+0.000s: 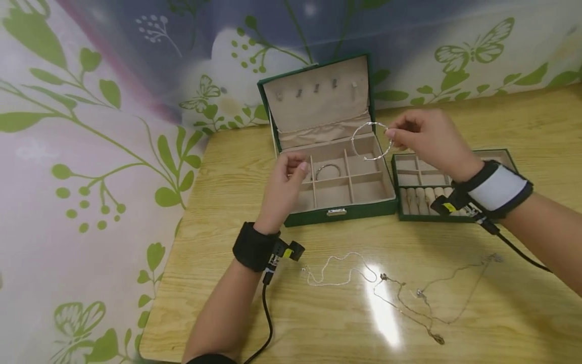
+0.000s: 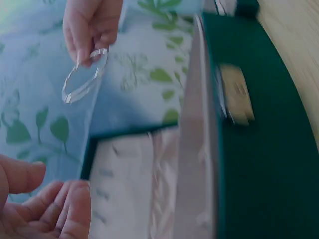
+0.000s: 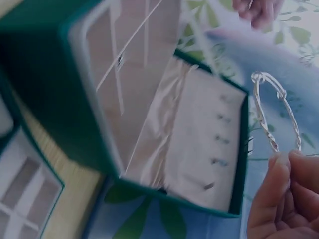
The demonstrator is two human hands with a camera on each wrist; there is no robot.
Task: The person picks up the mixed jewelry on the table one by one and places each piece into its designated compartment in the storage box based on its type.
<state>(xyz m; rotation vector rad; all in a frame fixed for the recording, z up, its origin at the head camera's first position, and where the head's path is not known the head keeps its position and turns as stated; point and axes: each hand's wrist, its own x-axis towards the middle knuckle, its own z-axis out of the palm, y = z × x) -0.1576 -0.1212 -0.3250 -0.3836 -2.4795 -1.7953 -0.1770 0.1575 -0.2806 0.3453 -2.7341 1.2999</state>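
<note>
My right hand (image 1: 432, 139) pinches a thin silver bangle (image 1: 353, 144) between thumb and fingers, raised over the right side of an open green jewelry box (image 1: 300, 219). In the right wrist view, the bangle (image 3: 261, 112) has twisted sections and small loops at its top. My left hand (image 1: 285, 184) hovers by the box's left compartments; the left wrist view shows its thumb apart from the loosely bent fingers (image 2: 75, 209), with nothing between them. Another bangle (image 1: 328, 166) lies in an upper middle compartment. The leftmost compartments are partly hidden behind the left hand.
A green tray (image 1: 441, 219) with small compartments and ring rolls stands right of the box, partly under the right forearm. In front lie a silver chain (image 1: 334, 284) and tangled necklaces (image 1: 409, 306) on the wooden table (image 1: 218, 303). The box's lid (image 1: 318, 108) leans back near the patterned wall.
</note>
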